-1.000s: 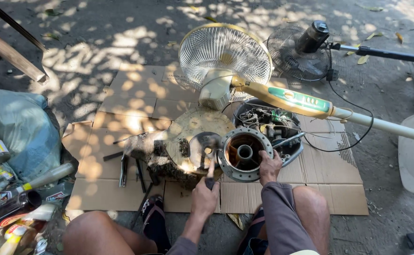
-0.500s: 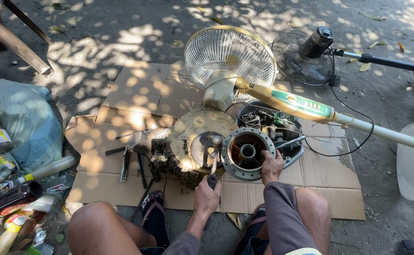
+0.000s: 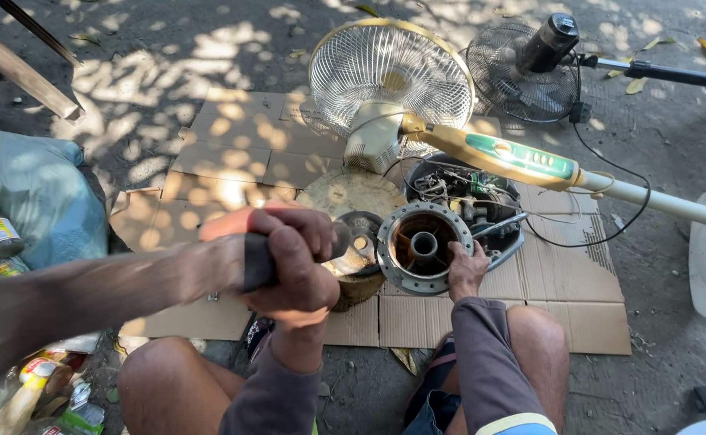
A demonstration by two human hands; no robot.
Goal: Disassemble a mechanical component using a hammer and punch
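We see flattened cardboard [image 3: 272, 169] spread on the ground, and a white fan [image 3: 391, 76] lying on its far side, its pole [image 3: 659, 201] running right. A dark fan [image 3: 518, 72] lies farther right. Near the middle sits a round metal motor housing [image 3: 424, 246]. Our right hand [image 3: 467, 270] rests on its near right rim, fingers curled. Our left hand [image 3: 292, 262] is fisted tight around a dark tool handle [image 3: 258, 262], raised just left of the housing.
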